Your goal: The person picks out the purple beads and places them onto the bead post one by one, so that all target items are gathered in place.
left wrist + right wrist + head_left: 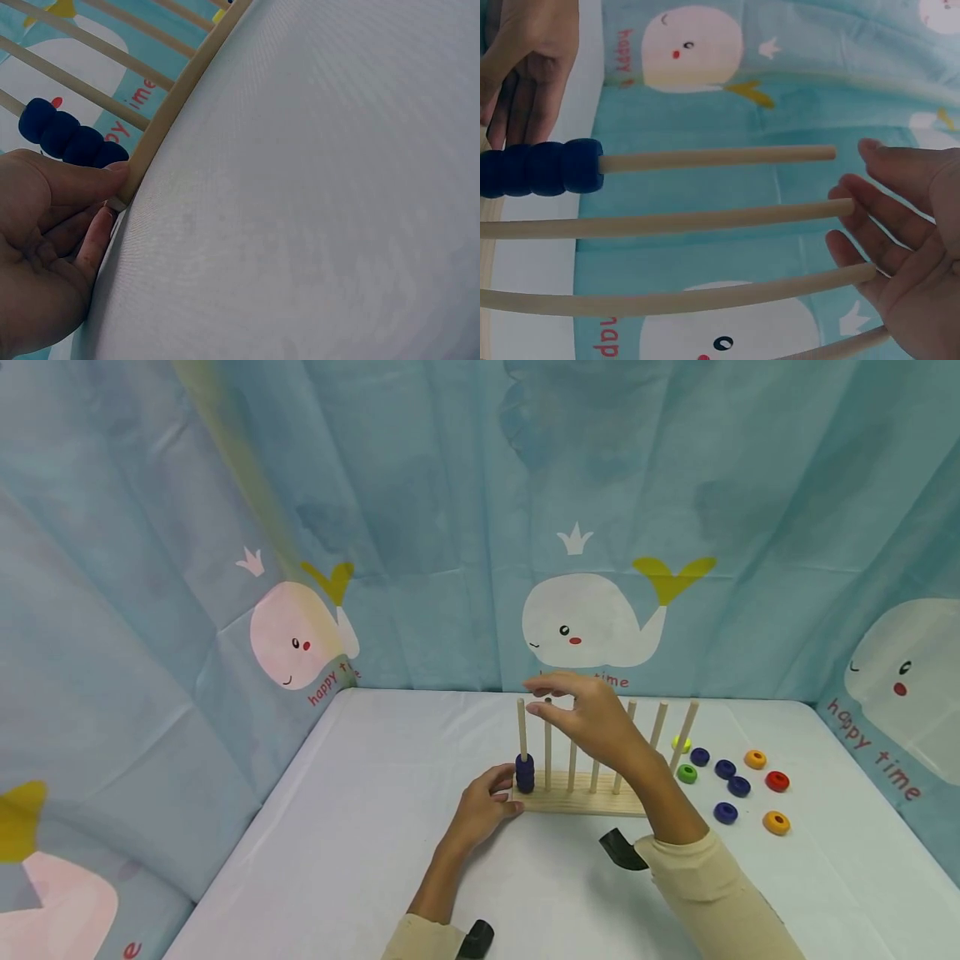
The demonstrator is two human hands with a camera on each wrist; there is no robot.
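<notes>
A wooden peg rack [585, 805] stands on the white table, its upright pegs in a row along the base. Several dark blue beads [525, 774] are stacked on the leftmost peg [522, 727]. My left hand [482, 806] grips the left end of the base, with the thumb on its front edge in the left wrist view. Near the top of the leftmost peg is my right hand [592, 714], holding nothing. Its thumb and fingers are parted around the space just past the peg tip in the right wrist view. Blue beads [546, 166] fill the lower part of that peg there.
Right of the rack lie loose beads: several blue ones [738, 787], two orange ones [777, 822], a red one [777, 781], a green one [687, 773] and a yellow one [682, 743]. A blue whale-print curtain [442, 610] hangs behind the table.
</notes>
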